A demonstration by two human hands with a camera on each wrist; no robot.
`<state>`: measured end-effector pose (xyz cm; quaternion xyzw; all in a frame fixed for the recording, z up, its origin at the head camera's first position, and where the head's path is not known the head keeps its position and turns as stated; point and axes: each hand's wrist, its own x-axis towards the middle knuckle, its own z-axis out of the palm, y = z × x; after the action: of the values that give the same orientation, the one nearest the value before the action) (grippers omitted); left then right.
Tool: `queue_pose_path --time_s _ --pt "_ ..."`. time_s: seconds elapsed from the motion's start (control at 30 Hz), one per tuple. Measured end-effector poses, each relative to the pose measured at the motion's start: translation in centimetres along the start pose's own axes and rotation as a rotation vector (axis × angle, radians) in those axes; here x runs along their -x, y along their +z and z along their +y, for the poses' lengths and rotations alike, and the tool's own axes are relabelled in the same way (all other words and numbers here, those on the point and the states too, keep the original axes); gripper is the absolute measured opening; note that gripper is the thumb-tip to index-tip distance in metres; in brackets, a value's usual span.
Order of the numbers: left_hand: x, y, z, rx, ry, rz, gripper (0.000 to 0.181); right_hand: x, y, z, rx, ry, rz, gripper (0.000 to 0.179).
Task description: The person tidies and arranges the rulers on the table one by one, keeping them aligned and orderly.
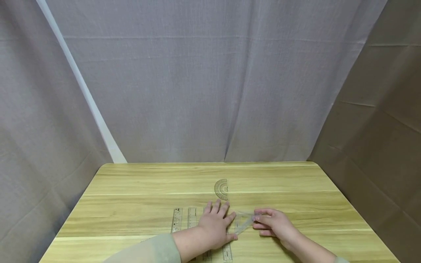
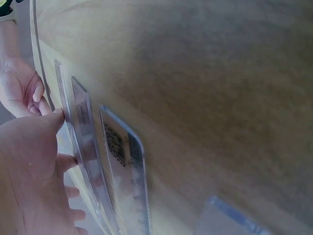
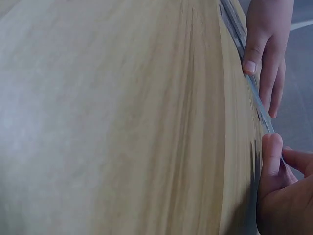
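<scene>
My left hand lies palm down with fingers spread, over clear rulers on the table. Its thumb and index fingertips are right at the near edge of a clear triangular set square. My right hand pinches the opposite corner of that set square between thumb and fingers. One ruler shows partly below the left palm; another ruler and a ruler with cut-out shapes stand to its left. In the left wrist view, the rulers lie side by side beside the left hand.
A clear half-round protractor lies beyond the left fingertips. The wood-grain table has grey curtains behind it and at its sides. Part of another clear piece shows at the bottom of the left wrist view.
</scene>
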<state>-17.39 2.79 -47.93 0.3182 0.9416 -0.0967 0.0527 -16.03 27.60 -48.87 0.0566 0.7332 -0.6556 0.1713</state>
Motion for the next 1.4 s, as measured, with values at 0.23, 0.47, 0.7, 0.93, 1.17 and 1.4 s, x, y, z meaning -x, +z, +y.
queue_pose_path --time_s 0.23,0.47,0.7,0.93,1.17,1.4 --pt "0.2 0.0 0.0 0.027 0.028 0.014 0.070 0.2 -0.4 0.3 0.027 -0.004 -0.011 0.061" --pt "0.0 0.1 0.0 0.065 0.053 0.017 0.066 0.5 -0.7 0.3 0.055 0.003 -0.033 0.058" --pt "-0.2 0.2 -0.2 0.059 0.074 0.035 0.064 0.7 -1.1 -0.1 0.127 0.003 -0.039 0.052" --pt "-0.2 0.1 -0.4 0.075 0.091 0.034 0.063 0.7 -1.5 -0.1 0.273 -0.032 -0.026 0.047" --pt "-0.4 0.3 -0.6 0.051 0.110 0.061 0.062 0.8 -1.8 -0.2 0.451 -0.077 -0.001 0.039" --pt "-0.4 0.3 -0.7 0.046 0.125 0.056 0.061 1.1 -2.0 -0.2 0.579 -0.164 0.008 0.029"
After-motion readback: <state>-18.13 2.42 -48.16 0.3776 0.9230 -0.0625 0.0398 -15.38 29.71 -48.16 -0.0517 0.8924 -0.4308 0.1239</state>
